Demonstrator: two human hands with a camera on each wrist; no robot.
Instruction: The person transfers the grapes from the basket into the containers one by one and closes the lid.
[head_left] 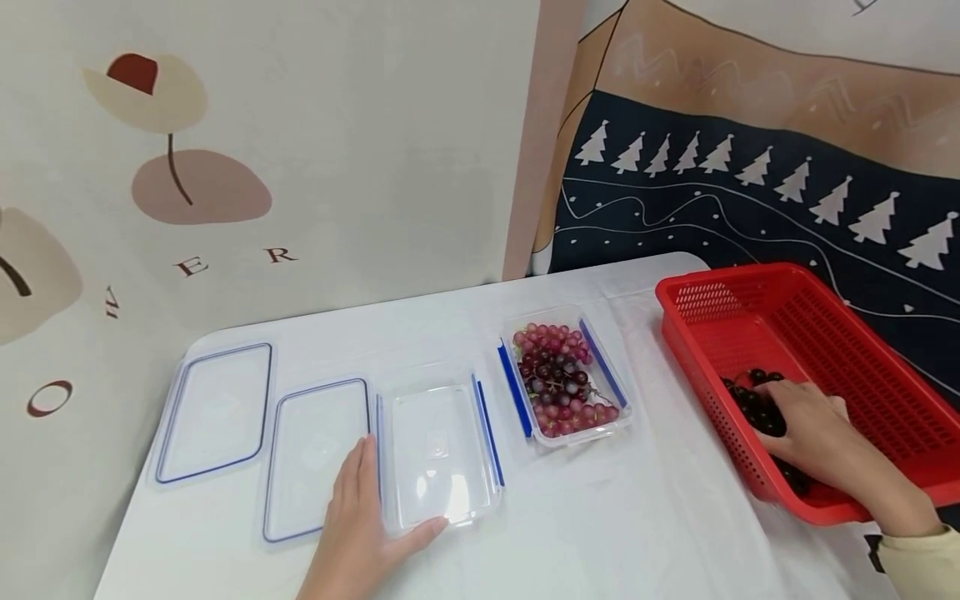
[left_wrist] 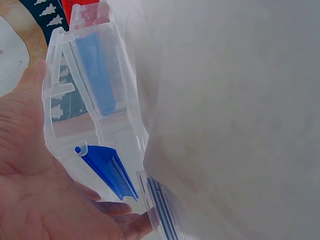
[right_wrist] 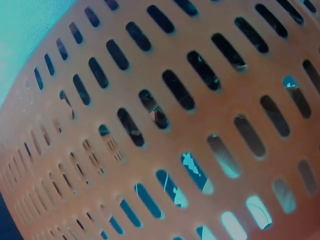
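My left hand [head_left: 358, 508] rests against a clear, empty plastic container [head_left: 431, 454] with blue side clips. Its straight fingers lie along the container's left side, and the thumb touches the front rim. In the left wrist view a blue clip [left_wrist: 107, 170] hangs out beside the palm [left_wrist: 30, 185]. Inside the red basket [head_left: 693, 367], my right hand [head_left: 813, 433] has its thumb and fingers around a bunch of black grapes [head_left: 757, 408]; its far fingertips are hidden. Only the basket's slotted wall [right_wrist: 150, 100] fills most of the right wrist view.
A second clear container [head_left: 626, 412] holds red and dark purple grapes [head_left: 555, 375] between the empty one and the basket. Two clear lids with blue seals lie at the left, the nearer lid [head_left: 318, 458] beside my left hand. White cloth [head_left: 600, 525] covers the table.
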